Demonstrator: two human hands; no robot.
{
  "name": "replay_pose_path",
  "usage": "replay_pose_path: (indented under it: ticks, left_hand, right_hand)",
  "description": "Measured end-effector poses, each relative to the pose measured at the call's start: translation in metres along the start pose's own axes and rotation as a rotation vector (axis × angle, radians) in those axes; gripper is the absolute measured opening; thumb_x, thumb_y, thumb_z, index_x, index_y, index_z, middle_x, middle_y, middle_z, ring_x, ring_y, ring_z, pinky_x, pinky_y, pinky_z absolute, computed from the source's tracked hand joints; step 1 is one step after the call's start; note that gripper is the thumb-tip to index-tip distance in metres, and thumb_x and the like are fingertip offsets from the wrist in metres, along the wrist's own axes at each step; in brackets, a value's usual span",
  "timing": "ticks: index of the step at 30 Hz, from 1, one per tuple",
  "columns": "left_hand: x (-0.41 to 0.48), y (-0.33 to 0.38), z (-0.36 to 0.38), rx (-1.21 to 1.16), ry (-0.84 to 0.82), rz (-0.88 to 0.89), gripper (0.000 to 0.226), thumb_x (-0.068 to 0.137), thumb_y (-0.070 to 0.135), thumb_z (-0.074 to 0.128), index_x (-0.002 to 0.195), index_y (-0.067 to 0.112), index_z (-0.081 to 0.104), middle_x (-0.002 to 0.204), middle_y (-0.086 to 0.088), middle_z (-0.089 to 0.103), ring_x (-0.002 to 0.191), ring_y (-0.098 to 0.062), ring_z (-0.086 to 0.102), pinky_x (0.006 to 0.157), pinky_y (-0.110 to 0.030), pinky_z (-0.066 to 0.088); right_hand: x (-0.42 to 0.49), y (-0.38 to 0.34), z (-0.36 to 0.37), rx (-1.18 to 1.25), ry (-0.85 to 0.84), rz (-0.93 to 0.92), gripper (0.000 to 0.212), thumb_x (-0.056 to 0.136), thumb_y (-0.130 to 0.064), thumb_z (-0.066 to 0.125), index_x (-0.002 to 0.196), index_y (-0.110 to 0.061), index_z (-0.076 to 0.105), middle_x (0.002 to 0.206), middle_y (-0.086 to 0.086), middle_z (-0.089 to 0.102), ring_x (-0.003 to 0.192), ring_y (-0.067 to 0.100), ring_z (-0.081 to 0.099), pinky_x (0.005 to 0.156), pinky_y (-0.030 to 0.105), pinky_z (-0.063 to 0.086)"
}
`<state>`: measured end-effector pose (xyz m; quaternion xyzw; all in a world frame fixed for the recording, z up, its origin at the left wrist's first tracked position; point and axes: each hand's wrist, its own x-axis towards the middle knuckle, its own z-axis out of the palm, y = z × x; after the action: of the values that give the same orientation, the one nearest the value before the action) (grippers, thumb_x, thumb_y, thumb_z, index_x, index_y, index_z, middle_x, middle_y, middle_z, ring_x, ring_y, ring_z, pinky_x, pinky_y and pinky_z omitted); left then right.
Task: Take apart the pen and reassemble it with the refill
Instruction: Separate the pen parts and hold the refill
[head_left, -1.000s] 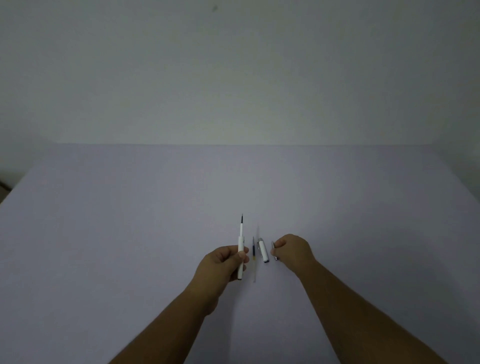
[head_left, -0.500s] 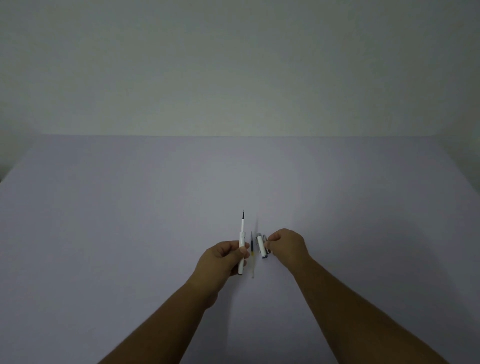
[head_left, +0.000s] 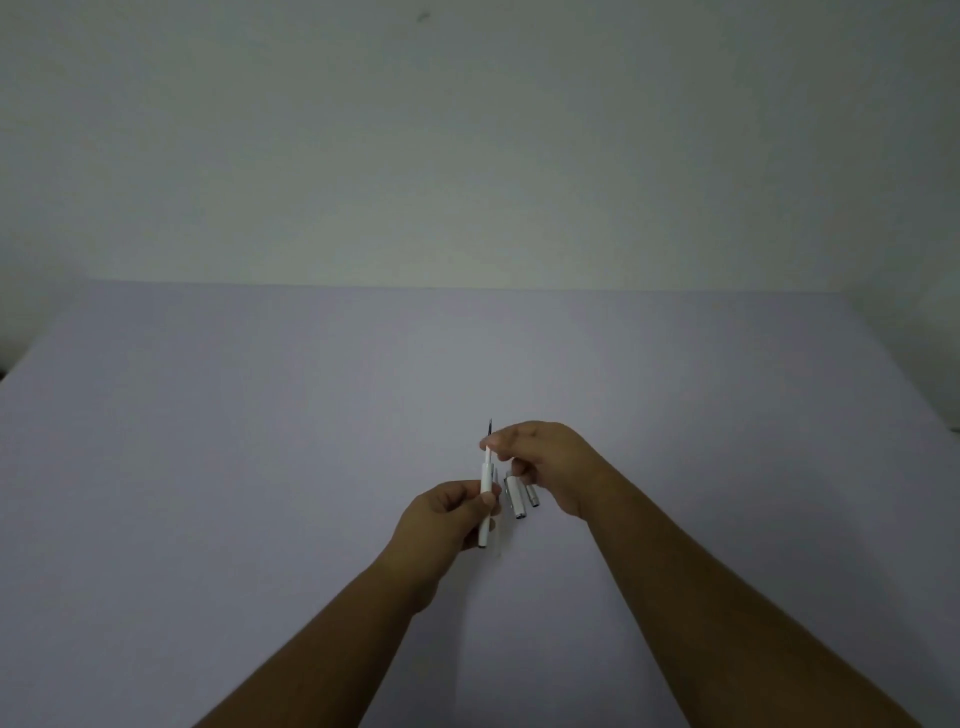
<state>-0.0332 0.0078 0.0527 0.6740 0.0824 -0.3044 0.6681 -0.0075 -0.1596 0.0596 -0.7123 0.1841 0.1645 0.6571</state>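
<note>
**Refill half out, loose parts close under the hands**

A plain pale wall rises behind a lavender-grey table (head_left: 260, 441) that is bare except for the pen parts near its middle.

Going from the left, the left hand (head_left: 447, 514) is closed around the white pen barrel (head_left: 485, 486), which points away from the person. The thin refill (head_left: 489, 434) sticks out of the barrel's far end, dark at its tip. The right hand (head_left: 545, 462) pinches the refill near that end between thumb and forefinger, its other fingers curled loosely. Just right of the barrel, on the table under the right hand, lie the white pen cap (head_left: 516, 496) and a smaller tip piece (head_left: 533, 496), side by side and close together.

The risks, as I judge them: a sideways pull could bend the slender refill or smear ink on the fingers; the right hand's heel could knock the round cap or tip piece and send either rolling away.

No brand, label or writing is legible on any part.
</note>
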Motion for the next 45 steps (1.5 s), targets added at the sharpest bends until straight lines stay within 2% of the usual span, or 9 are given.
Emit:
replay_pose_path:
  ticks: [4, 11, 15, 18, 21, 25, 30, 39, 45]
  left_hand:
    - [-0.005, 0.002, 0.003, 0.014, -0.026, 0.010, 0.013, 0.089, 0.021, 0.061, 0.088, 0.020, 0.074, 0.085, -0.006, 0.072, 0.073, -0.015, 0.064, 0.066, -0.022, 0.055]
    - [-0.010, -0.001, 0.000, 0.007, -0.031, 0.018, 0.014, 0.088, 0.016, 0.061, 0.083, 0.023, 0.073, 0.083, -0.001, 0.072, 0.075, -0.013, 0.064, 0.062, -0.017, 0.056]
    - [-0.007, -0.003, -0.003, 0.011, -0.010, 0.014, 0.017, 0.088, 0.017, 0.061, 0.080, 0.024, 0.074, 0.085, -0.003, 0.073, 0.077, -0.015, 0.065, 0.065, -0.020, 0.056]
    - [-0.003, -0.004, -0.006, 0.021, 0.008, 0.012, 0.015, 0.089, 0.017, 0.061, 0.084, 0.024, 0.073, 0.090, -0.008, 0.072, 0.080, -0.019, 0.065, 0.068, -0.023, 0.055]
    - [0.002, -0.006, -0.009, 0.026, 0.027, 0.009, 0.015, 0.089, 0.017, 0.060, 0.084, 0.025, 0.072, 0.091, -0.009, 0.071, 0.081, -0.020, 0.063, 0.068, -0.023, 0.056]
    - [0.007, -0.009, -0.012, 0.022, 0.039, -0.007, 0.016, 0.090, 0.017, 0.059, 0.085, 0.025, 0.071, 0.090, -0.008, 0.070, 0.082, -0.020, 0.062, 0.071, -0.024, 0.057]
    - [0.012, -0.012, -0.012, 0.017, 0.042, -0.023, 0.015, 0.089, 0.017, 0.059, 0.086, 0.026, 0.071, 0.092, -0.010, 0.070, 0.082, -0.020, 0.063, 0.076, -0.028, 0.057]
    - [0.019, -0.012, -0.016, -0.006, 0.072, -0.010, 0.012, 0.088, 0.017, 0.061, 0.089, 0.021, 0.072, 0.092, -0.008, 0.072, 0.081, -0.018, 0.064, 0.071, -0.024, 0.056]
    - [0.018, -0.011, -0.020, -0.040, 0.105, 0.005, 0.012, 0.087, 0.017, 0.062, 0.093, 0.013, 0.072, 0.093, -0.008, 0.072, 0.079, -0.018, 0.063, 0.073, -0.028, 0.055]
  right_hand:
    - [-0.005, -0.017, 0.000, -0.054, 0.040, -0.064, 0.004, 0.076, -0.025, 0.071, 0.072, -0.023, 0.071, 0.069, -0.006, 0.064, 0.062, 0.010, 0.053, 0.062, 0.026, 0.045]
    - [0.006, -0.046, -0.034, 0.477, 0.431, -0.175, 0.011, 0.084, -0.017, 0.064, 0.073, -0.017, 0.066, 0.063, -0.003, 0.069, 0.049, 0.005, 0.057, 0.043, 0.017, 0.045]
    - [0.016, -0.009, -0.035, 0.131, 0.371, 0.030, 0.014, 0.083, -0.014, 0.066, 0.070, -0.013, 0.062, 0.069, 0.007, 0.062, 0.054, 0.013, 0.055, 0.048, 0.022, 0.048]
    - [0.023, 0.024, -0.023, -0.316, 0.271, 0.112, 0.015, 0.082, -0.018, 0.067, 0.071, -0.008, 0.064, 0.071, 0.011, 0.065, 0.064, 0.021, 0.060, 0.067, 0.034, 0.053]
    - [0.027, 0.041, -0.013, -0.673, 0.248, 0.080, 0.016, 0.081, -0.023, 0.066, 0.073, -0.008, 0.069, 0.069, 0.009, 0.068, 0.068, 0.018, 0.057, 0.065, 0.023, 0.041]
    - [0.031, 0.047, -0.009, -0.723, 0.285, 0.086, 0.037, 0.082, -0.023, 0.066, 0.050, -0.023, 0.047, 0.055, -0.002, 0.055, 0.053, 0.011, 0.048, 0.049, 0.022, 0.033]
    - [0.035, 0.050, -0.006, -0.659, 0.307, 0.080, 0.015, 0.082, -0.023, 0.064, 0.078, -0.010, 0.069, 0.072, 0.003, 0.064, 0.064, 0.014, 0.053, 0.049, 0.018, 0.034]
    - [0.032, 0.047, 0.000, -0.676, 0.323, 0.093, 0.020, 0.081, -0.024, 0.061, 0.064, -0.015, 0.060, 0.063, 0.001, 0.057, 0.065, 0.020, 0.056, 0.061, 0.028, 0.046]
    - [0.021, 0.054, 0.039, -1.038, 0.213, 0.153, 0.028, 0.084, -0.034, 0.058, 0.099, -0.012, 0.066, 0.097, 0.004, 0.069, 0.086, 0.023, 0.066, 0.066, 0.027, 0.046]
